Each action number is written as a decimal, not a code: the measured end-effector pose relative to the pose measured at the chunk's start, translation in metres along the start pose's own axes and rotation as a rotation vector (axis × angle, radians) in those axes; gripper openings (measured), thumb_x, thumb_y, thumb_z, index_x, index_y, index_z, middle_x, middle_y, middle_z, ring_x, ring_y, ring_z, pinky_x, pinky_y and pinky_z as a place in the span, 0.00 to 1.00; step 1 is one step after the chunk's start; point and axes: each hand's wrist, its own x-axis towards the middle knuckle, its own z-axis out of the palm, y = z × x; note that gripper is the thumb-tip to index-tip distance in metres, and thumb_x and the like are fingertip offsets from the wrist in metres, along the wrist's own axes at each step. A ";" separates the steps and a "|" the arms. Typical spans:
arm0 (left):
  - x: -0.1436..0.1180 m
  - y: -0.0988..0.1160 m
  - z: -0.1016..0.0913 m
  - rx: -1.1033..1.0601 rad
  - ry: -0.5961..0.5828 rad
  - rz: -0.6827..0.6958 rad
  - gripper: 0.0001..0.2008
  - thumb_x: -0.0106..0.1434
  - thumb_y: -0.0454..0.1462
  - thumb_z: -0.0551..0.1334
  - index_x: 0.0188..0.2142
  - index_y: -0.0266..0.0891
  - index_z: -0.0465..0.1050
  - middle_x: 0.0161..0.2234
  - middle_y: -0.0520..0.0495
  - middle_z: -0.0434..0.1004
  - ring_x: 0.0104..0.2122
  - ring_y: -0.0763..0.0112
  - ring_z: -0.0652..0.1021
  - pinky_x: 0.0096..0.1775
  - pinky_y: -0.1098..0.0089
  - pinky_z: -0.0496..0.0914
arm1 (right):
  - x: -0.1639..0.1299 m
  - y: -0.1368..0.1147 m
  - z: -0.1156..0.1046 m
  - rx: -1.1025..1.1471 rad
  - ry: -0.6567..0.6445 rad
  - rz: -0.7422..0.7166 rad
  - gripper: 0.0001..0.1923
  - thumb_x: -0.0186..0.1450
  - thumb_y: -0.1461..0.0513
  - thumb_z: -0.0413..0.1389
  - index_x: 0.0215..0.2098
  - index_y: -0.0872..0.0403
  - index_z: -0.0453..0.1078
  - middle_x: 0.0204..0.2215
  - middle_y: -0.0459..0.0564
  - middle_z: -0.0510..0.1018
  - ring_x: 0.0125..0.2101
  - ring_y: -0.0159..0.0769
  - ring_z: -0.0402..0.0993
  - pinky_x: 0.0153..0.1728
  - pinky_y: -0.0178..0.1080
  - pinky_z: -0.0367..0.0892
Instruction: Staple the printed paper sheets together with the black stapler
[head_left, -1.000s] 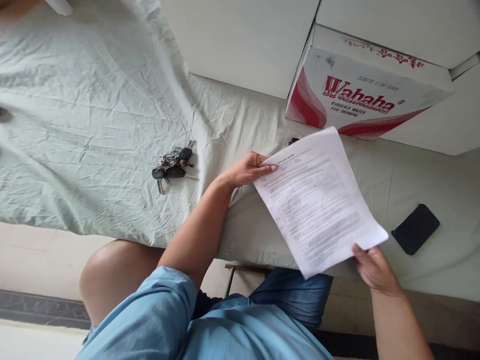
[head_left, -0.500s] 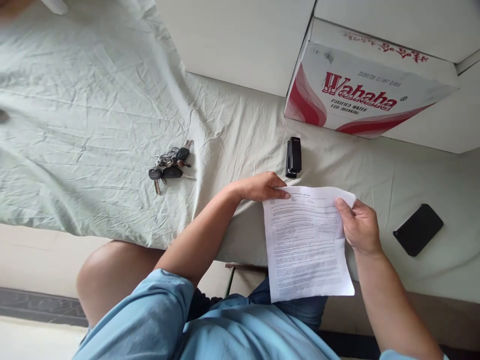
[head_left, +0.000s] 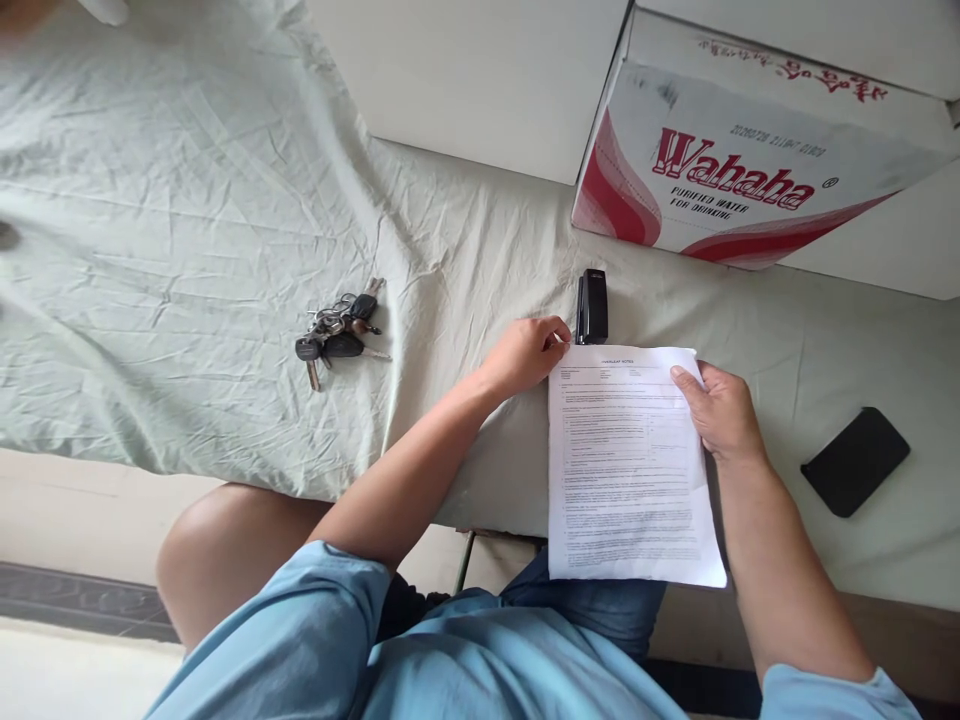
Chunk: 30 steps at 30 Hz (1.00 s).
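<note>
In the head view, the printed paper (head_left: 630, 470) should be light, limp and easily creased, best pinched by its edges; it lies between the right hand (head_left: 724, 408), pinching its far right edge, and the left hand (head_left: 527, 355), loosely curled at its far left corner, whether gripping I cannot tell

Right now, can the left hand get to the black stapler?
Probably yes: the left hand is right beside the stapler, and nothing seems to stand between them. The printed paper reaches only the stapler's near end, leaving most of it uncovered.
</note>
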 end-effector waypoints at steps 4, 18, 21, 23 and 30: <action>0.001 -0.005 0.006 0.060 0.087 0.042 0.11 0.73 0.33 0.62 0.47 0.41 0.86 0.35 0.49 0.88 0.34 0.67 0.81 0.42 0.67 0.74 | 0.011 0.008 -0.006 -0.040 0.045 0.014 0.22 0.71 0.40 0.68 0.38 0.49 0.86 0.26 0.46 0.84 0.29 0.44 0.81 0.30 0.42 0.76; 0.003 -0.035 0.015 0.072 0.138 0.548 0.26 0.80 0.30 0.54 0.56 0.51 0.92 0.64 0.41 0.78 0.41 0.71 0.77 0.54 0.61 0.81 | 0.010 -0.001 -0.007 -0.054 0.050 0.037 0.22 0.71 0.39 0.66 0.38 0.48 0.85 0.29 0.46 0.87 0.32 0.44 0.82 0.36 0.43 0.75; 0.004 -0.037 0.013 0.084 0.142 0.583 0.23 0.73 0.27 0.57 0.47 0.47 0.92 0.68 0.40 0.78 0.53 0.63 0.81 0.59 0.55 0.81 | 0.009 -0.002 -0.007 -0.064 0.053 0.040 0.21 0.71 0.41 0.66 0.37 0.48 0.84 0.29 0.46 0.86 0.31 0.43 0.81 0.36 0.43 0.74; 0.003 -0.036 0.011 0.072 0.173 0.583 0.22 0.67 0.25 0.58 0.45 0.45 0.89 0.73 0.40 0.76 0.63 0.58 0.81 0.63 0.52 0.80 | 0.009 -0.003 -0.008 -0.078 0.057 0.038 0.21 0.71 0.41 0.65 0.37 0.48 0.84 0.28 0.46 0.85 0.31 0.43 0.81 0.35 0.43 0.73; 0.005 -0.032 0.010 0.072 0.105 0.560 0.27 0.78 0.33 0.57 0.72 0.44 0.78 0.77 0.39 0.78 0.79 0.55 0.76 0.80 0.45 0.67 | 0.010 -0.003 -0.008 -0.076 0.056 0.029 0.22 0.71 0.40 0.66 0.36 0.48 0.84 0.28 0.46 0.85 0.31 0.43 0.81 0.36 0.43 0.73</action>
